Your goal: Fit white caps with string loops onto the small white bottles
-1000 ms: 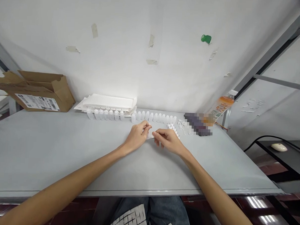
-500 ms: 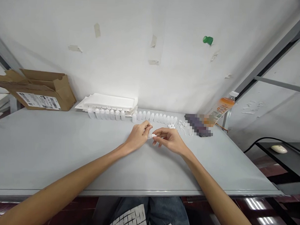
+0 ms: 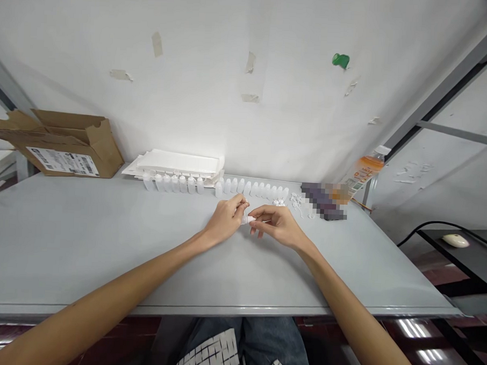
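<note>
Over the middle of the grey table (image 3: pixel 143 264), my left hand (image 3: pixel 226 218) is closed around a small translucent bottle (image 3: pixel 244 220), mostly hidden by the fingers. My right hand (image 3: pixel 277 224) pinches the white tip (image 3: pixel 250 219) at the bottle's right end. Behind the hands stand two rows of small translucent bottles, a left row (image 3: pixel 174 185) and a right row (image 3: pixel 261 190). Small white caps (image 3: pixel 279 203) lie just behind my right hand, and loose white ring-like pieces (image 3: pixel 296 202) are to their right.
An open cardboard box (image 3: pixel 73 148) stands at the back left. White sheets or bags (image 3: pixel 177 162) lie behind the left row. A blurred dark object (image 3: pixel 323 202) and an orange drink bottle (image 3: pixel 365 170) are at the back right. A pale mouse (image 3: pixel 455 241) rests on a side shelf.
The white tip shows slightly more between my hands, and my right hand has shifted a little to the right. The view has also moved slightly.
</note>
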A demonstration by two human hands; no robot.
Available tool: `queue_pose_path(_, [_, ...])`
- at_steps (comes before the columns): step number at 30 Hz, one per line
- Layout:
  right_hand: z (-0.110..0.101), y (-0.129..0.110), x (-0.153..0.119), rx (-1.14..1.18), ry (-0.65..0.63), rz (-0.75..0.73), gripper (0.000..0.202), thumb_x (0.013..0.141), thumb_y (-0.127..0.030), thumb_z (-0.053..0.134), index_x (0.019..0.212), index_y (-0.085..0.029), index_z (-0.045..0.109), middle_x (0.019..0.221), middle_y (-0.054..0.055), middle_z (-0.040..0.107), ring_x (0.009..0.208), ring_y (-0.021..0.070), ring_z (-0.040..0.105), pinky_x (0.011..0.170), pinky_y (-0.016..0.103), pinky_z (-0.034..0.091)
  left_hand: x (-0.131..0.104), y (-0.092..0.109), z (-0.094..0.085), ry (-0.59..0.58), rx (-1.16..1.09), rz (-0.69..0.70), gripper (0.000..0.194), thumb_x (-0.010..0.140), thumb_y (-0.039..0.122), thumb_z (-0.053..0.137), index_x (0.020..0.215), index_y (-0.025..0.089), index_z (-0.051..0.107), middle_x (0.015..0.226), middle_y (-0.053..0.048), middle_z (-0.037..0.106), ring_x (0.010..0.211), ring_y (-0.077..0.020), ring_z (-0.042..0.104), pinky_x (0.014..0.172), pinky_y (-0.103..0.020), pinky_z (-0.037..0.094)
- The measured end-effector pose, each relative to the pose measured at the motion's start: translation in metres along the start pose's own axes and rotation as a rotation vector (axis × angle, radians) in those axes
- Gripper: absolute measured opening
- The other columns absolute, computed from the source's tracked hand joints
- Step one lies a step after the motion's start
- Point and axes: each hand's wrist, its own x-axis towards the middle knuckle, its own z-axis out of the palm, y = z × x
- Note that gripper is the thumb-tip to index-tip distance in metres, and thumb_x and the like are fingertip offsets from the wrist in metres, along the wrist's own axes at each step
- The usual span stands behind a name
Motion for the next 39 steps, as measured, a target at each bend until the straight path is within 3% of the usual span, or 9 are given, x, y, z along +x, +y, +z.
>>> queue_pose_path(7, [0.0031,0.0035,0.0023,-0.256,0.020,0.008,0.048,0.091,-0.052,0.051,0.062,-0.015,0.061,0.058,0.003,0.061,0.049,0.0108,0.053,0.048,0.024,0.044,-0.0004,-0.0035,0.0051,-0.038,0.049,0.032,0.020,0.091,0.025,0.040,0.080,0.019,0.055,0.061,0.003,0.053,0.055,-0.0124,0.043,0.055,-0.024,0.032])
queue_pose_path(12, [-0.0004,-0.0001,0.0007,-0.145,0.015,0.026,0.032,0.083,-0.046,0.064,0.091,-0.015,0.068,0.067,0.004,0.064,0.059,0.0156,0.061,0.048,0.025,0.046,0.0018,-0.0014,0.0005,0.007,0.013,0.001,0.022,0.090,0.025,0.041,0.077,0.019,0.057,0.068,0.001,0.057,0.059,-0.0127,0.045,0.056,-0.024,0.032])
queue_pose_path(18, [0.0023,0.0004,-0.0010,-0.166,-0.037,0.029,0.027,0.088,-0.042,0.057,0.085,-0.016,0.064,0.065,0.001,0.061,0.054,0.0121,0.052,0.051,0.026,0.043,0.0012,-0.0012,0.0014,0.017,0.020,0.016,0.020,0.090,0.024,0.041,0.077,0.019,0.055,0.065,0.002,0.054,0.056,-0.0119,0.041,0.055,-0.025,0.031])
queue_pose_path(24, [0.0058,0.0047,0.0018,-0.281,-0.049,-0.010,0.047,0.095,-0.049,0.042,0.061,-0.018,0.048,0.054,-0.002,0.046,0.051,0.0103,0.039,0.054,0.026,0.032,-0.0023,-0.0029,0.0065,0.046,0.065,0.057,0.019,0.092,0.023,0.038,0.080,0.019,0.052,0.074,0.000,0.060,0.057,-0.0122,0.045,0.060,-0.025,0.034])
queue_pose_path(29, [0.0051,0.0058,0.0036,-0.245,-0.041,0.007,0.049,0.094,-0.054,0.044,0.061,-0.018,0.049,0.054,-0.002,0.045,0.050,0.0103,0.040,0.054,0.026,0.032,-0.0005,-0.0019,0.0058,0.029,0.019,0.028,0.018,0.090,0.023,0.041,0.078,0.018,0.053,0.073,0.000,0.060,0.057,-0.0115,0.044,0.057,-0.025,0.033])
queue_pose_path(35, [0.0031,0.0002,0.0018,-0.145,-0.005,-0.018,0.031,0.091,-0.045,0.052,0.079,-0.017,0.057,0.068,-0.001,0.056,0.051,0.0097,0.045,0.051,0.025,0.035,0.0018,0.0046,0.0019,0.000,-0.113,-0.059,0.020,0.089,0.027,0.046,0.073,0.018,0.055,0.067,0.002,0.056,0.057,-0.0110,0.044,0.054,-0.023,0.032])
queue_pose_path(39, [0.0042,-0.0019,-0.0003,-0.165,-0.015,-0.036,0.027,0.091,-0.039,0.051,0.077,-0.016,0.057,0.061,-0.002,0.052,0.051,0.0105,0.046,0.054,0.026,0.035,0.0006,0.0046,0.0017,0.022,-0.120,-0.058,0.019,0.089,0.026,0.046,0.074,0.018,0.055,0.063,0.002,0.054,0.054,-0.0105,0.043,0.052,-0.023,0.031])
